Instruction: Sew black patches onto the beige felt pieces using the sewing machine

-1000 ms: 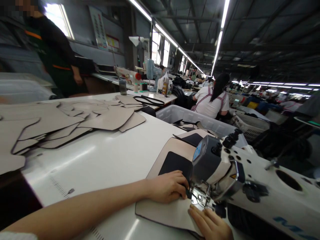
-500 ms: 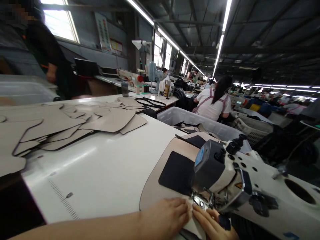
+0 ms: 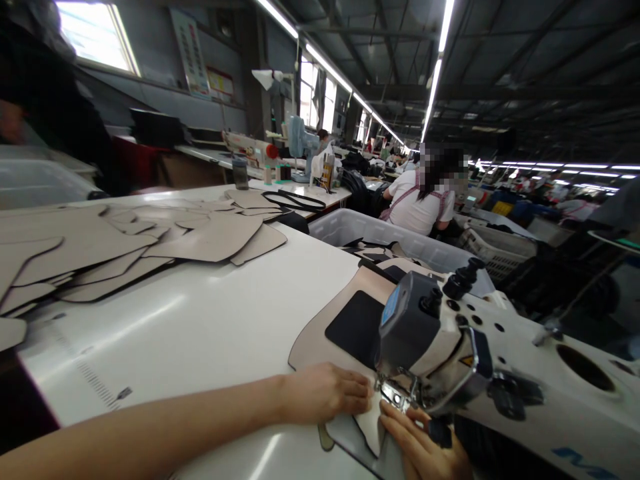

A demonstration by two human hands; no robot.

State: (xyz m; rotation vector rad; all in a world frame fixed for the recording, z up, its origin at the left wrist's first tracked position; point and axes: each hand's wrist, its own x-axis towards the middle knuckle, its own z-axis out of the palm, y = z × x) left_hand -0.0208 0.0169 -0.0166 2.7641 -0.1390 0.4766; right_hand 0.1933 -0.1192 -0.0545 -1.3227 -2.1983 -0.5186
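A beige panel [image 3: 320, 333] with a black patch [image 3: 356, 327] lies under the head of a white sewing machine [image 3: 440, 333]. My left hand [image 3: 327, 393] lies on the panel just left of the needle area, fingers pressed flat and together. My right hand [image 3: 420, 447] rests at the near edge below the presser foot [image 3: 395, 393], fingers stretched onto a folded-up corner of the panel. Both hands press the material; neither wraps round it.
A heap of cut beige pieces [image 3: 125, 247] covers the far left of the white table [image 3: 200, 327]. A grey bin [image 3: 360, 230] with more pieces stands behind the machine. A person in white [image 3: 420, 200] sits beyond; another person in dark clothes [image 3: 45, 100] stands far left.
The panel has turned under the machine, and its near corner now curls up between my hands. My hands shifted with it. The person at far left moved further left.
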